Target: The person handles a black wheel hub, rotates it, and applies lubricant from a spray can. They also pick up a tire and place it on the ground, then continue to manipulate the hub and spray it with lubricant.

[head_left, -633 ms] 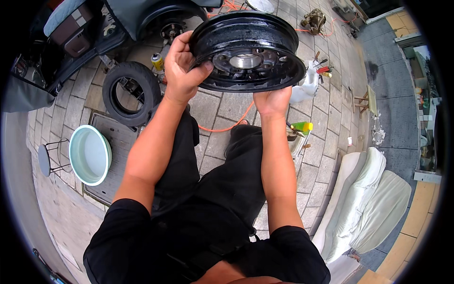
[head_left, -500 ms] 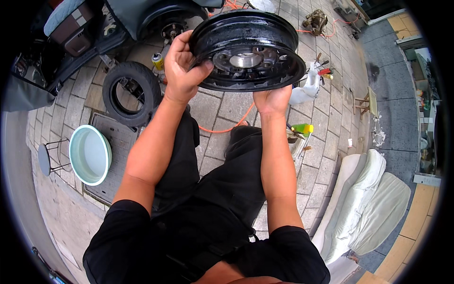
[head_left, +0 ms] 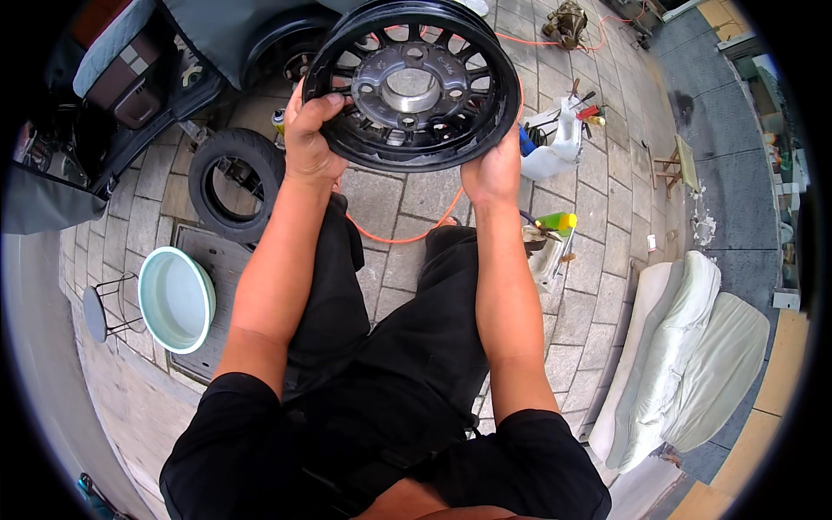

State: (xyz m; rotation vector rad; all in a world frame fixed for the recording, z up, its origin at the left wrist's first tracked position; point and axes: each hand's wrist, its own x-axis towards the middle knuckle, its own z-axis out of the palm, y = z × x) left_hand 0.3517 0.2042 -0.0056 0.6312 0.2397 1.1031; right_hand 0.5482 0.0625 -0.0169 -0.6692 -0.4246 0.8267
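Note:
A black metal wheel rim [head_left: 364,102] is held up in front of me, tilted so its spoked face and bright round centre hole show. My left hand [head_left: 312,134] grips its left edge, thumb on the near face and fingers behind. At the lower right of the rim, my right hand [head_left: 494,169] is closed on the edge from beneath; its fingers are mostly hidden behind the metal. Below and left of the rim, a black tire [head_left: 203,180] lies on the paving.
A dark vehicle [head_left: 217,39] with an open wheel arch stands far left. On the left are a pale green basin [head_left: 208,290] and a small stool [head_left: 94,314]. An orange hose [head_left: 390,240] crosses the paving. Right are a white tool container [head_left: 555,152] and pale cushions [head_left: 672,364].
The wheel rim has moved left and tipped, so that its spoked face now shows more fully. Both hands have gone along with it, keeping their hold.

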